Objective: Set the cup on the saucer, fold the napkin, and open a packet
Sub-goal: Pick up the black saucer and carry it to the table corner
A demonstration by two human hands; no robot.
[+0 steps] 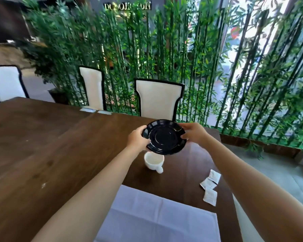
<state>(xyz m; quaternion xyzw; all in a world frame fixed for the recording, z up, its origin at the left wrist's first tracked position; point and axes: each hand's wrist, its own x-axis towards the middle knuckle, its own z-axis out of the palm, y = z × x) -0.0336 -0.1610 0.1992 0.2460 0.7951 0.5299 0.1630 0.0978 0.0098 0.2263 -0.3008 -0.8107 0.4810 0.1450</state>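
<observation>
Restaurant dining room: long wooden table (42, 145), upholstered chairs (157, 98), bamboo screen (164, 58).

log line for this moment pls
left hand: grips saucer rim | right hand: grips opposite rim | saucer: lifted, tilted, off table | cup: on table | napkin: spread flat | packets: on table

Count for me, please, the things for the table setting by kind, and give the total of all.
saucer: 1
cup: 1
napkin: 1
packets: 3
Total: 6
</observation>
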